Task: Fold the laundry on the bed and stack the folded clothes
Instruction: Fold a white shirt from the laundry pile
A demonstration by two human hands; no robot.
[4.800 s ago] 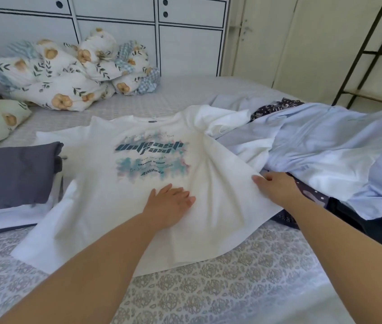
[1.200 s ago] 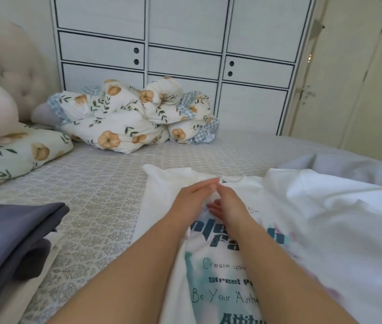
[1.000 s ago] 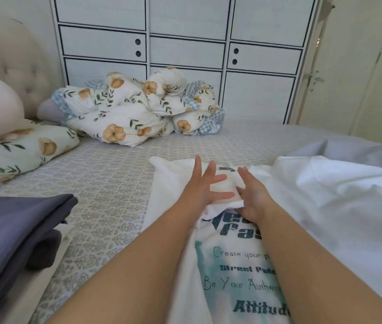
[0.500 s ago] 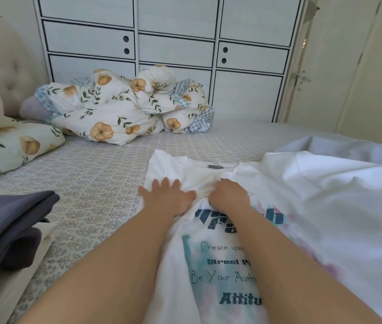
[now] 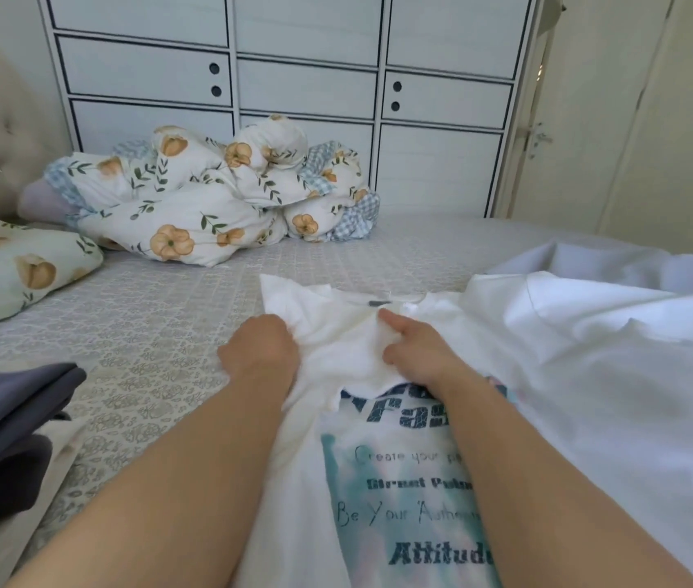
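While white printed T-shirt (image 5: 400, 481) lies flat on patterned bed sheet (image 5: 145, 333), left hand (image 5: 257, 354) bunches folded-in sleeve fabric in curled fingers — right hand (image 5: 415, 354) pinches same fabric near collar, thumb out.

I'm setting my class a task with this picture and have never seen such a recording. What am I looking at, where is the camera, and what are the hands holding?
No machine here: a person wears a camera on the head, looking forward and down along both arms. The left hand and right hand each bunch the cloth of a white printed T-shirt near its collar, a grip used in folding. It lies on a patterned bed. A dark grey folded pile sits at the left, more white laundry at the right, and a floral duvet behind.
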